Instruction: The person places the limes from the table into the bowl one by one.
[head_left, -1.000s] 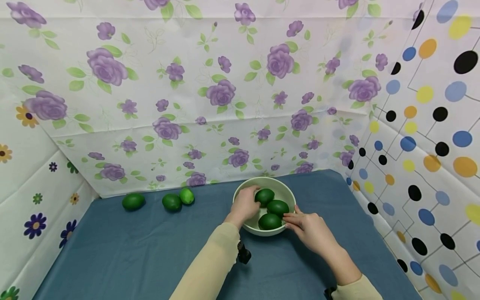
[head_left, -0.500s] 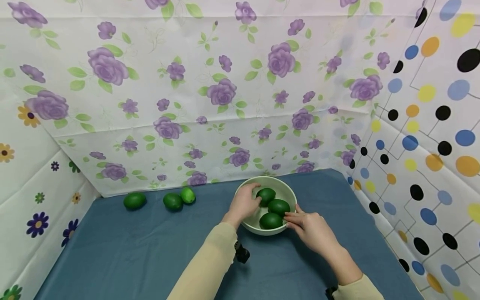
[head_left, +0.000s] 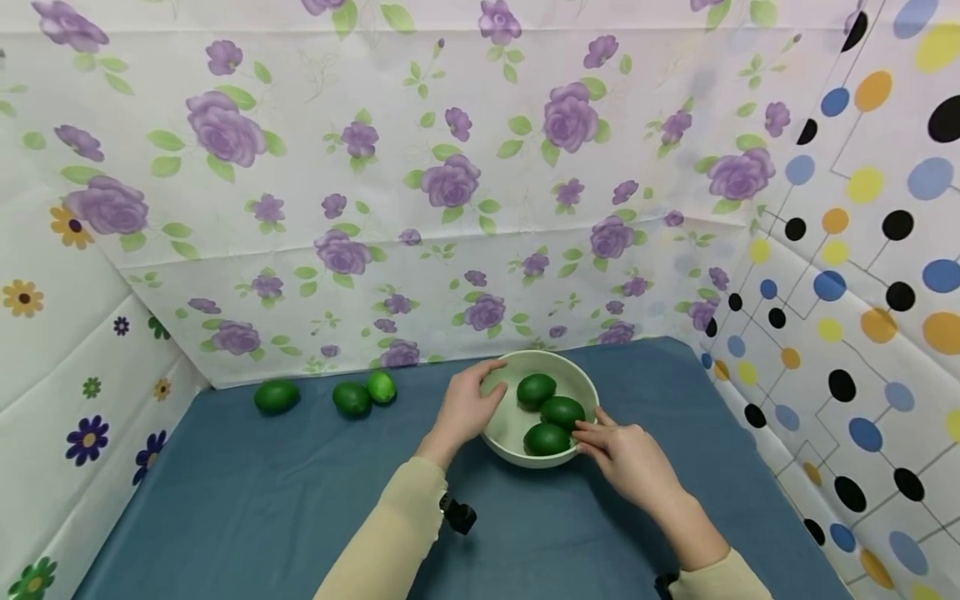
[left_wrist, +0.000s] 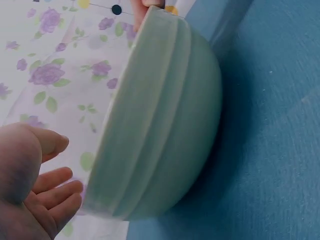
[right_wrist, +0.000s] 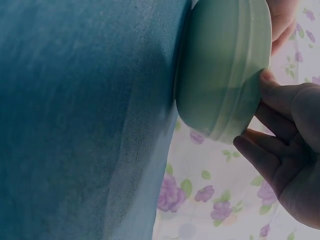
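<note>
A pale green bowl (head_left: 508,423) stands on the blue cloth, holding three dark green fruits that look like avocados (head_left: 536,392). My left hand (head_left: 461,407) hangs over the bowl's left rim with nothing in its grasp; in the left wrist view its loose fingers (left_wrist: 60,192) are apart from the bowl's wall. On the right side, my right hand (head_left: 628,462) holds the rim between thumb and fingers, also seen in the right wrist view, where the thumb (right_wrist: 268,77) lies on the edge. Some of its fingertips reach just inside, near the front fruits.
Left of the bowl, along the back of the blue cloth (head_left: 300,492), lie two more dark green fruits (head_left: 277,397) and a smaller bright green lime (head_left: 382,387). A flowered sheet (head_left: 420,208) rises behind; a dotted sheet (head_left: 862,333) borders the right.
My left hand has drawn back leftwards from among the fruits to the bowl's left rim. My right hand stays at the rim. The whole head view has shifted slightly.
</note>
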